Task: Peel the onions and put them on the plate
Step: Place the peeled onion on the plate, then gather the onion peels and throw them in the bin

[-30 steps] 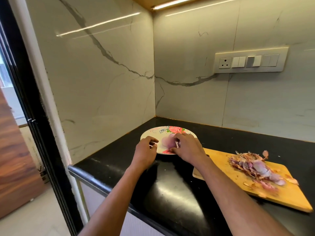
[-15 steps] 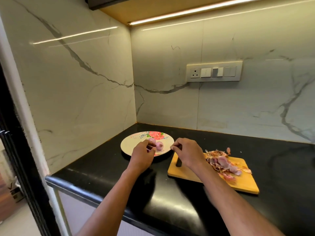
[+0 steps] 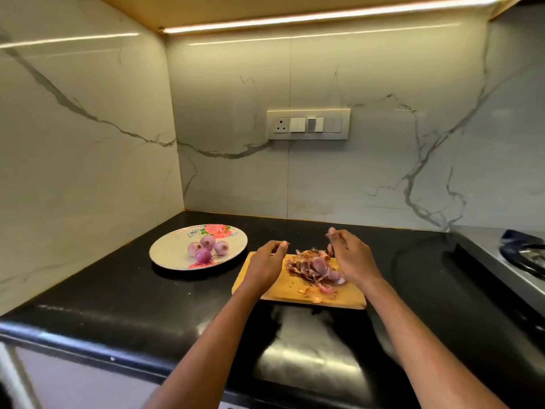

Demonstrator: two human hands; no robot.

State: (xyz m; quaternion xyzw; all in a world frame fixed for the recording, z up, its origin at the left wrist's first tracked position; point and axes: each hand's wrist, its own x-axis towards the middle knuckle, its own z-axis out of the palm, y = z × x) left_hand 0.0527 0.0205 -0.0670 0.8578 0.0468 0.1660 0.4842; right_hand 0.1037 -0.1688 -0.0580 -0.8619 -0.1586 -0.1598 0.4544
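Onions, four of them, peeled and purple-pink, sit clustered together near the middle of the plate, touching one another. The plate is round and pale with a red flower print at its far rim and another patch of red at its near rim; it rests on the black countertop close to the corner where the two marble walls meet.

Just to the right of the plate, and apart from it, lies a wooden cutting board. A heap of onion skins, brown and purple, covers the middle of the board, with a few loose scraps toward its near edge.

The left hand hovers over the left end of the board, its fingers loosely curled with the thumb near the fingertips; nothing can be seen in its grasp. The right hand is raised over the right side of the skin heap, fingers relaxed and partly bent, the fingertips pointing up and away; it too appears to hold nothing, though the inside of the fingers is turned from view.

On the back wall above the board is a switch panel with a socket. At the far right edge part of a steel stove shows.
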